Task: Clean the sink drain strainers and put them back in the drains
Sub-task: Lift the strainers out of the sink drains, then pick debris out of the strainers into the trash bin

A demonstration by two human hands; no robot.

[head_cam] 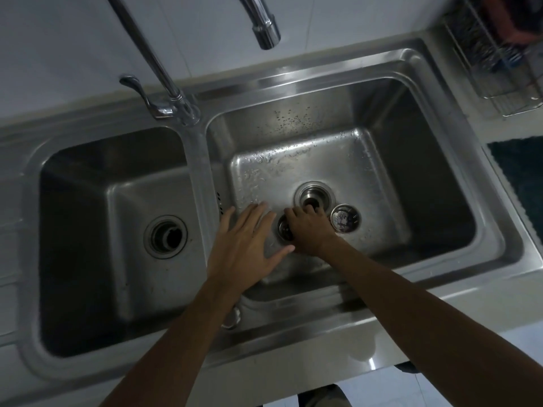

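Observation:
A steel double sink fills the view. In the right basin (pixel 382 136), the round drain (pixel 314 198) is open and holds no strainer. One perforated metal strainer (pixel 345 218) lies on the basin floor just right of the drain. A second strainer (pixel 284 228) lies left of the drain, half hidden under my right hand (pixel 308 230), whose fingers curl down on it. My left hand (pixel 245 245) hovers flat beside it with fingers spread, holding nothing. The left basin's drain (pixel 165 236) is also open and bare.
A tall chrome faucet (pixel 266 27) arches over the right basin, its lever handle (pixel 138 89) on the divider. A wire dish rack (pixel 499 54) stands at the back right. A dark mat (pixel 523 177) lies right of the sink. Water droplets dot the right basin floor.

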